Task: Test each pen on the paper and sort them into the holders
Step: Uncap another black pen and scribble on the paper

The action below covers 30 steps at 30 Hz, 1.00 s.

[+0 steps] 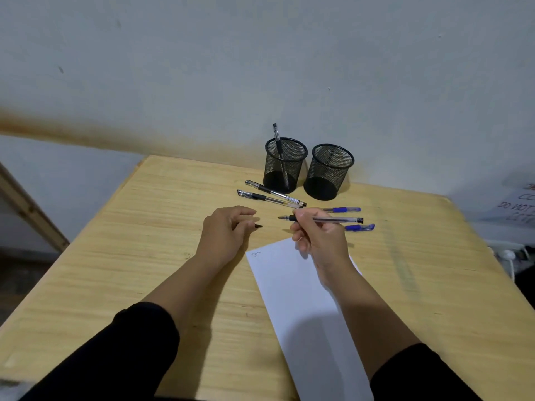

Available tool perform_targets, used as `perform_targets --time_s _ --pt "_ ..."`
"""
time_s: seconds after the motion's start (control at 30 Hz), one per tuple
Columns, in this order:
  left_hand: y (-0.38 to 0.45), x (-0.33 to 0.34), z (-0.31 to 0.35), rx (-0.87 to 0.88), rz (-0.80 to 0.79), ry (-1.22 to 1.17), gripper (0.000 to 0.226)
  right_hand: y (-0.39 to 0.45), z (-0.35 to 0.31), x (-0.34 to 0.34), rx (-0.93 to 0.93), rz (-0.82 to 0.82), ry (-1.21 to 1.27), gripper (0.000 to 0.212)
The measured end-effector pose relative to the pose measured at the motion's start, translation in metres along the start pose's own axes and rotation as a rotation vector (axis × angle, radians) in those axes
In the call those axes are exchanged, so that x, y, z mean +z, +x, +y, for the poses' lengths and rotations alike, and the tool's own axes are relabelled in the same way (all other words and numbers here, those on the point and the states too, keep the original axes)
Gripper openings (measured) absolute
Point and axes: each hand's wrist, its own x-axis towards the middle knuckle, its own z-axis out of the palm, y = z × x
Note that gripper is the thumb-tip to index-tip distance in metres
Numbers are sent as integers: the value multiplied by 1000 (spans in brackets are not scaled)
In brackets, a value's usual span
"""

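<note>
Head view shows the paper [301, 299] nearest, lying under the right forearm with a small scribble at its far left corner. Beyond it, the right hand [317, 238] pinches an uncapped black pen [324, 219], tip pointing left above the table [144, 256]. The left hand [227, 231], apart from it, curls around the pen's cap [257, 226]. Two blue pens [346, 210] lie just past the right hand, two black pens [272, 195] just beyond the left. Farthest stand the left holder [285, 164], with one pen inside, and the right holder [328, 172], apparently empty. Risks: with neither hand steadying it, the sheet may slide during writing; the wrist could nudge the blue pens and set them rolling.
</note>
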Motion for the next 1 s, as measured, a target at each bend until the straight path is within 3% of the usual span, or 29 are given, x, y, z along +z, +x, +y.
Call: perform_targets --time_s 0.13,0.3,0.6,1.0 --pt "-25 0 0 45 -6 20 17 -11 8 1 -16 -13 -110 17" --pt "-43 1 -5 137 -89 195 19 -14 21 7 -7 -52 -251 10" --pt "-44 0 -9 166 -121 219 25 -19 35 9 -141 -50 -525 10" --pt "-43 2 -14 203 -109 229 27 -18 42 12 -185 -110 -631 7"
